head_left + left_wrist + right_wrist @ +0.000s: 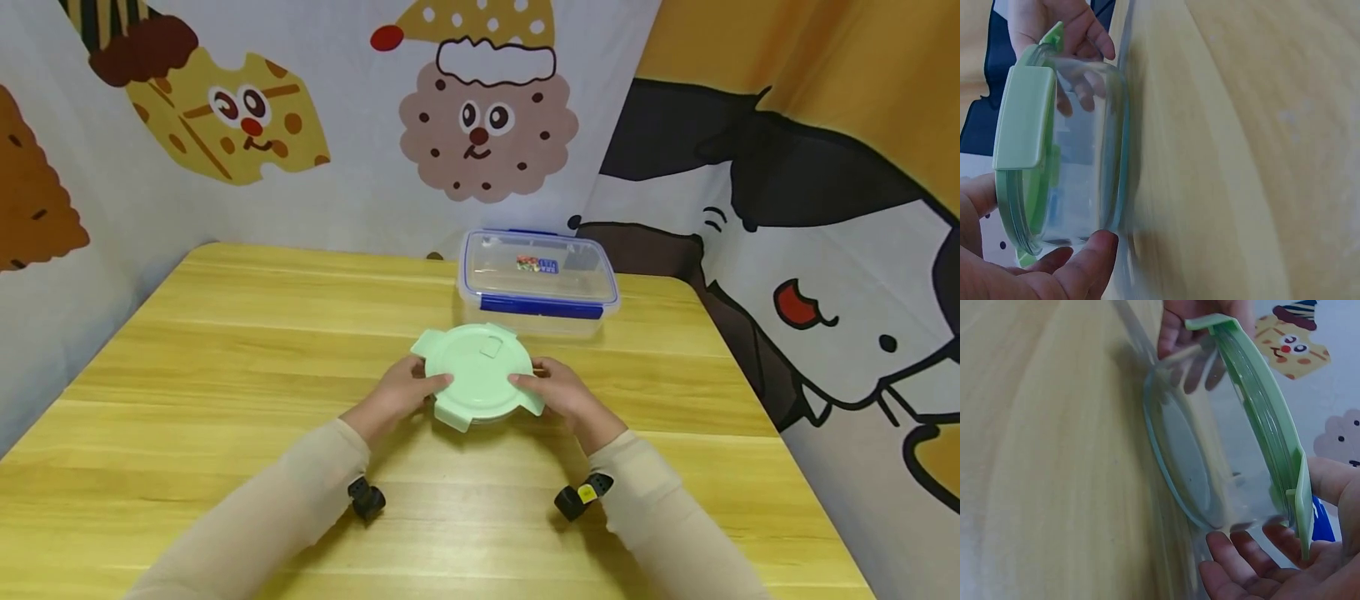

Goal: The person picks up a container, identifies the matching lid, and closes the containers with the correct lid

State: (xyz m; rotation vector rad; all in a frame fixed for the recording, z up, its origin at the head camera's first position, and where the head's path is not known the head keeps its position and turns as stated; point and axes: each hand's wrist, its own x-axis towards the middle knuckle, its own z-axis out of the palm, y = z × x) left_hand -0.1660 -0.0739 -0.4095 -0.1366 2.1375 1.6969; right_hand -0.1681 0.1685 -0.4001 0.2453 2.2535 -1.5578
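Note:
A round clear glass food container with a light green lid [480, 371] is between my two hands in the head view. Several flaps stick out around the lid's edge. My left hand [405, 387] grips its left side, thumb on top of the lid and fingers against the wall. On the opposite side, my right hand [558, 390] holds it the same way. In the left wrist view the glass wall [1082, 150] is see-through, and no contents show. The base [1175, 462] is at or close above the tabletop; I cannot tell whether it touches.
Behind the round container stands a rectangular clear plastic box [536, 275] with blue clips. The wooden table [225, 333] meets a cartoon-printed cloth [337, 200] at the back. A small black camera is strapped to each wrist.

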